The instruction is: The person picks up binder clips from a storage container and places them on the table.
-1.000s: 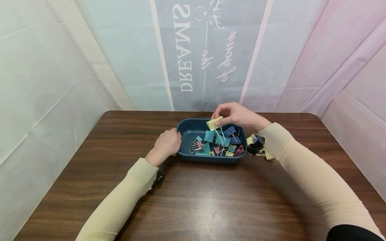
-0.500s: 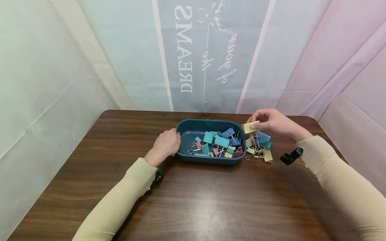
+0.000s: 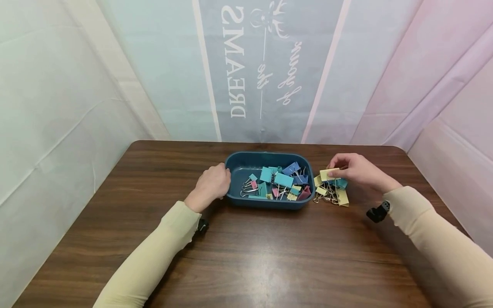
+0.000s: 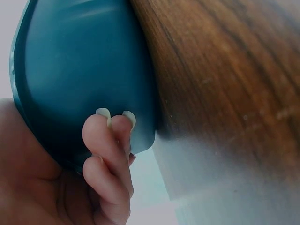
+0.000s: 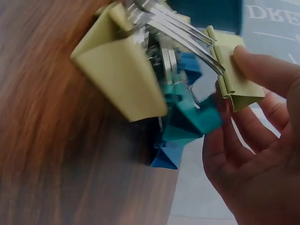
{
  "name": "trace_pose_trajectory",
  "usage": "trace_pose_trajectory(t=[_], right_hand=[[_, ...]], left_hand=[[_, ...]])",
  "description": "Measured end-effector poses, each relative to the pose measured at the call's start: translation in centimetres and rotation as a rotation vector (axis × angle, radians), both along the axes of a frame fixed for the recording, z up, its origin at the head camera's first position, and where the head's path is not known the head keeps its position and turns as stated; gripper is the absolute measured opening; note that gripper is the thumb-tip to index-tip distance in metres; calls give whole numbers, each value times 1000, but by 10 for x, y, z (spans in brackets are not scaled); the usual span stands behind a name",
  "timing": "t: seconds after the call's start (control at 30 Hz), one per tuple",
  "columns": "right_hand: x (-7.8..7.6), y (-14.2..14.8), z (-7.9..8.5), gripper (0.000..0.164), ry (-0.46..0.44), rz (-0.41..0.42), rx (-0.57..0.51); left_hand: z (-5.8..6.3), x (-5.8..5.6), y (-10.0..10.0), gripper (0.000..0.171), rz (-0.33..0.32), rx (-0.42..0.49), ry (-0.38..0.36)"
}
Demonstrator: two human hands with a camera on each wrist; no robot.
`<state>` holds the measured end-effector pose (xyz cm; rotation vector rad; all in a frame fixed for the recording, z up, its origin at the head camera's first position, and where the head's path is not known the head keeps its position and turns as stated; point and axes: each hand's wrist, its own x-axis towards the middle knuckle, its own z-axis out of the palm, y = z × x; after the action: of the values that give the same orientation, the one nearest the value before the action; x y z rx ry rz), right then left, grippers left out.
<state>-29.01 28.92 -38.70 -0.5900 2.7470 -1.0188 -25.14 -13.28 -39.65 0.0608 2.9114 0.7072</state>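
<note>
My left hand [image 3: 212, 184] grips the left end of a dark teal plastic bin [image 3: 265, 204]. The left wrist view shows its curled fingers [image 4: 105, 164] against the bin's wall [image 4: 89, 61]. To the right of the bin, my right hand [image 3: 358, 171] pinches a yellow binder clip [image 3: 329, 174] between thumb and fingers. This clip [image 5: 239, 70] is held by its body, its silver handles reaching over a loose pile. In that pile are a large yellow binder clip [image 5: 122, 70], a teal one [image 5: 192, 119] and a blue one [image 5: 166, 154], with tangled handles.
Several teal, blue, pink and yellow binder clips, such as a teal one [image 3: 283, 180], lie in the bin's middle and right. The dark wood table [image 3: 246, 256] meets a printed cloth backdrop [image 3: 269, 124] behind. Cloth walls stand on both sides.
My right hand has carried the yellow binder clip from above the bin to the right, then lowered it over the pile. The left hand has stayed on the bin's end.
</note>
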Motion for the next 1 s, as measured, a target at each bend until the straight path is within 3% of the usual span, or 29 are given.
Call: trace_pose_trajectory(t=[0.17,0.33,0.5,1.0], right_hand=[[-1,0,-2,13,88,-4,113],[-2,0,6,10,66,-20,76],[-6,-13,25,13,49,-31,35],[-22,-98,57,13,8,168,-82]], left_hand=[[0,-1,3,39,-2,-3,-10],[1,-2,3,39,-11,-4,-16],[4,-3,1,39,2,0,-26],[0,-1,0,37,9,2,-8]])
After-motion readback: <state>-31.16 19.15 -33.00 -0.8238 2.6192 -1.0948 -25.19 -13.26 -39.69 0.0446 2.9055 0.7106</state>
